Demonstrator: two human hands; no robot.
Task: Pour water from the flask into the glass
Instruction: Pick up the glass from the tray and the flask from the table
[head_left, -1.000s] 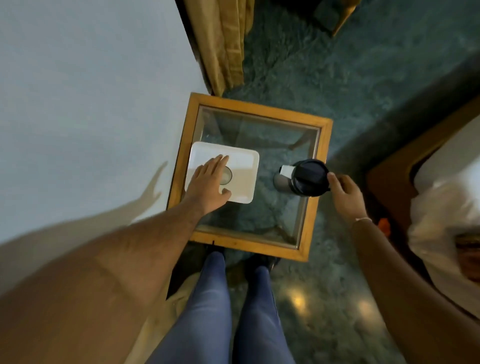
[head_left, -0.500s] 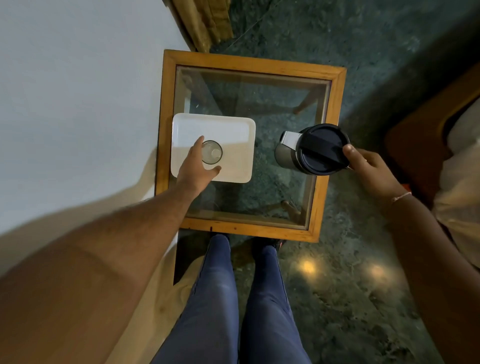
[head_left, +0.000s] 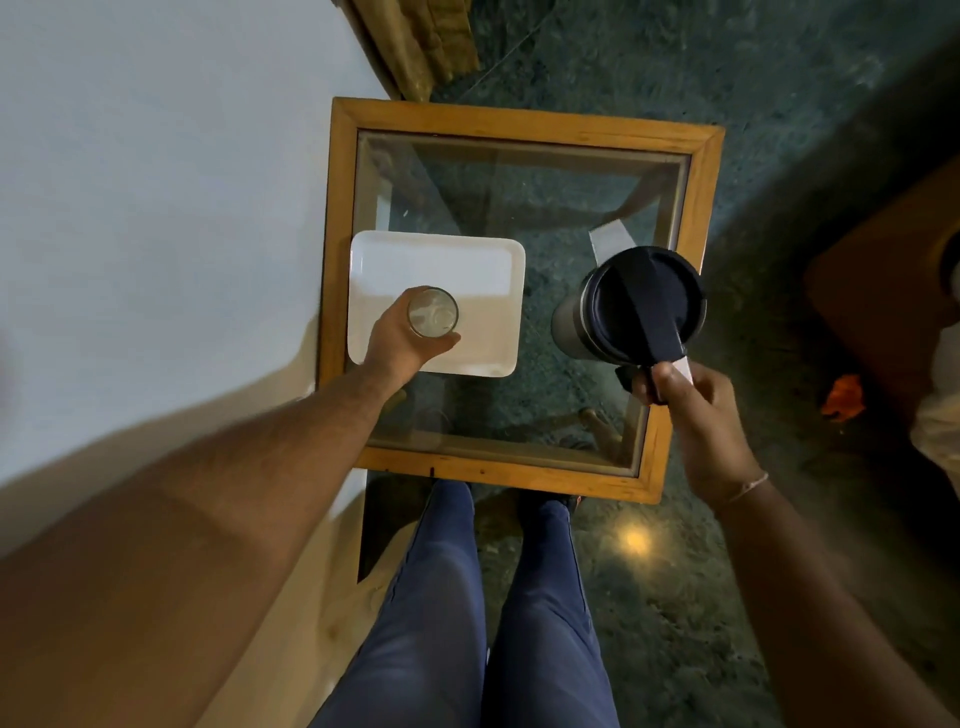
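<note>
Flask (head_left: 631, 306): stands on the glass top to the right of the white tray, near the table's right rail; steel body, black lid closed on top. The lid's handle bar runs toward the person, probably so the handle meets the reaching hand.
Right hand (head_left: 698, 410): at the near side of the flask, well to the right of the tray; fingers (head_left: 670, 382) curled narrow around the black handle. Whether the flask is already off the glass I cannot tell. The grip on the handle suits a lift and tilt toward the tray side.
Glass (head_left: 432, 313): upright over the near-left part of the tray, its open mouth facing up; it looks empty, though the clear wall makes that hard to judge.
Left hand (head_left: 402, 340): at the tray's near-left corner, fingers and thumb wrapped around the side of the glass, holding it from below the rim. I judge this steadies the glass and leaves the mouth clear for the stream.
White tray (head_left: 483, 260): lies flat on the left half of the table; likely there to catch spills.
Table (head_left: 519, 117): wooden frame around a glass pane, the tray and flask side by side on it, well apart.
Step in hand: both grips taken, pouring not yet begun.
</note>
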